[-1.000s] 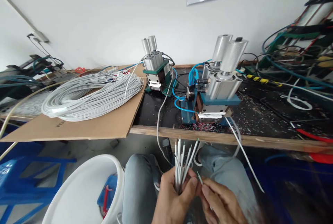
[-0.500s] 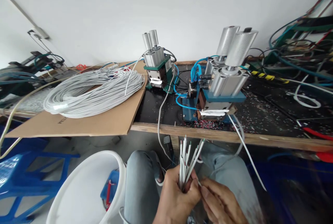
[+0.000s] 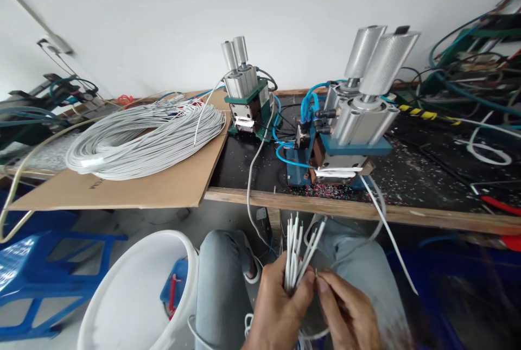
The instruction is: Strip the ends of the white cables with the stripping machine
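My left hand (image 3: 280,306) is closed round a bundle of short white wires (image 3: 299,249), whose stripped ends fan upward above my lap. My right hand (image 3: 348,312) sits just to its right, thumb and forefinger pinched on a single thin wire beside the bundle. Both hands hover over my knees, below the bench edge (image 3: 358,210). Straight ahead on the bench stands a blue pneumatic machine (image 3: 345,138) with ribbed silver cylinders and a white cable hanging from its front. A smaller green machine (image 3: 246,100) stands further back to its left.
A large coil of white cable (image 3: 142,138) lies on a cardboard sheet (image 3: 163,187) at the left. A white bucket (image 3: 134,296) stands by my left knee, next to a blue plastic stool (image 3: 36,274). Tangled cables and hoses (image 3: 468,84) crowd the right of the bench.
The view has shifted a little down and closer. My hands have stayed together with the bundle, and the right hand's pinch has moved in against the left thumb.
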The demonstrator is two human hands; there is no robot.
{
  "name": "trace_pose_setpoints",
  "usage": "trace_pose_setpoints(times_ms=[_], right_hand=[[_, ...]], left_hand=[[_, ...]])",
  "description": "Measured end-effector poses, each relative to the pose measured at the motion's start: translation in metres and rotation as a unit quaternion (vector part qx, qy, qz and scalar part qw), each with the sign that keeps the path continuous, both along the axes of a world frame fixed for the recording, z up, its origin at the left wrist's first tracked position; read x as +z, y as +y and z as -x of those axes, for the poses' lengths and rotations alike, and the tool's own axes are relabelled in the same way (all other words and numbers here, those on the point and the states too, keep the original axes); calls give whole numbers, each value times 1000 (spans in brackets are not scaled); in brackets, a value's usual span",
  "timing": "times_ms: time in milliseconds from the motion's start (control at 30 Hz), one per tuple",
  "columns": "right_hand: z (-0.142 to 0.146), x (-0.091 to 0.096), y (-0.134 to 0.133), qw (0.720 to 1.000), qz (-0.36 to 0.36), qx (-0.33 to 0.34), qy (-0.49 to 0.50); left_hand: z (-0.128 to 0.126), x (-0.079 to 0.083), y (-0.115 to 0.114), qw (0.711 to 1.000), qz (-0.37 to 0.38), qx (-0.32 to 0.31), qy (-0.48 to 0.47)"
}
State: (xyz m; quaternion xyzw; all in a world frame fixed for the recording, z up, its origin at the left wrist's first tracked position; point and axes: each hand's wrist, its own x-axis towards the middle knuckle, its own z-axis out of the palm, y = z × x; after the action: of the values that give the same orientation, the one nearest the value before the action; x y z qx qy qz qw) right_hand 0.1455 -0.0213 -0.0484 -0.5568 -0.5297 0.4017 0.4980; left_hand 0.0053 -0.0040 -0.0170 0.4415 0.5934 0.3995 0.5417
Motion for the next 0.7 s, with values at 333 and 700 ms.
trace_pose_setpoints(times_ms=[333,700], right_hand=[[7,-14,-5,999,10,-17,26],[8,-21,-7,999,-7,-36,16]], left_hand=[[-11,-9,-4,997,27,60,-38],[-15,-6,-3,997,39,62,-39]])
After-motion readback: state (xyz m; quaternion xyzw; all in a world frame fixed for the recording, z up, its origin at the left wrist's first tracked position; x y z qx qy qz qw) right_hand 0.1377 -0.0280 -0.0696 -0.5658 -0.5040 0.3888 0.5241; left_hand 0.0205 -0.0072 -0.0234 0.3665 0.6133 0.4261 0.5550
